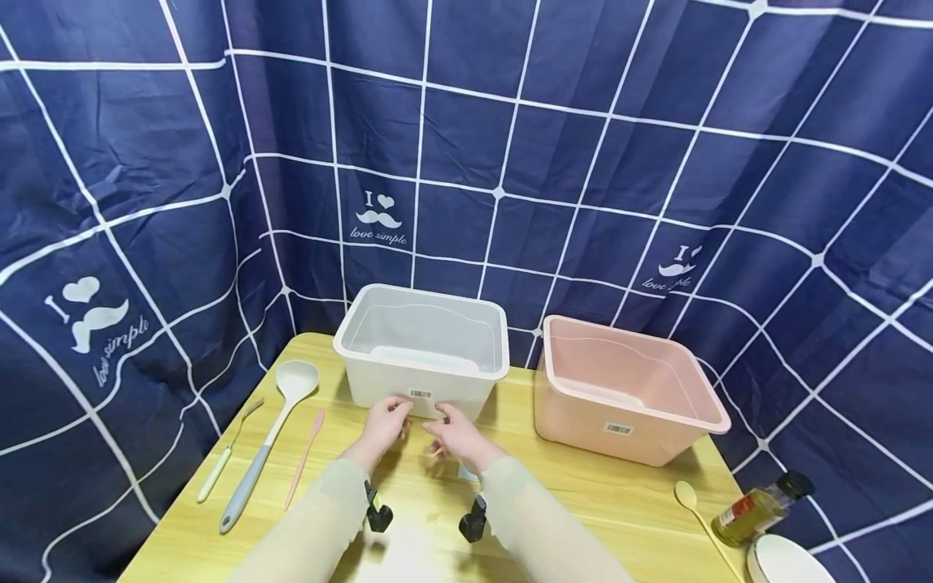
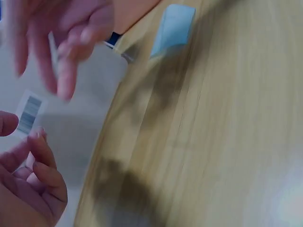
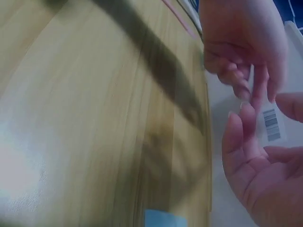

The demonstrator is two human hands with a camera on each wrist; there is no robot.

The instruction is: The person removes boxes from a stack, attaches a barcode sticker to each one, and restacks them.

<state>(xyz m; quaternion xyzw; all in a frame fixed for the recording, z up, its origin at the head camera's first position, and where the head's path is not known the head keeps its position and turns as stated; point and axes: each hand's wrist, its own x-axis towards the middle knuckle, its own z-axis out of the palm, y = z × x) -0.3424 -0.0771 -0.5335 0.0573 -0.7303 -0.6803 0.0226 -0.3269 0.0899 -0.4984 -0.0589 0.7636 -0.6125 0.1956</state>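
Observation:
Both hands hover over the wooden table, just in front of a white plastic bin [image 1: 419,372] with a barcode label [image 1: 420,394]. My left hand [image 1: 385,427] has loosely bent fingers, with nothing visible between them. Close beside it is my right hand [image 1: 459,437], its fingers spread and slightly bent, also holding nothing. In the right wrist view the fingertips of the two hands come near each other; whether they touch I cannot tell. A small flat light-blue piece [image 2: 174,29] lies on the table near the right hand, partly hidden in the head view; its kind is unclear.
Left on the table lie a fork [image 1: 226,457], a white ladle [image 1: 280,421] with grey handle and a pink knife-like utensil [image 1: 306,455]. Rightward stand a pink bin [image 1: 619,421], a cream spoon [image 1: 688,498], an oil bottle [image 1: 754,514] and a white bowl [image 1: 783,563]. A blue curtain [image 1: 474,162] hangs behind.

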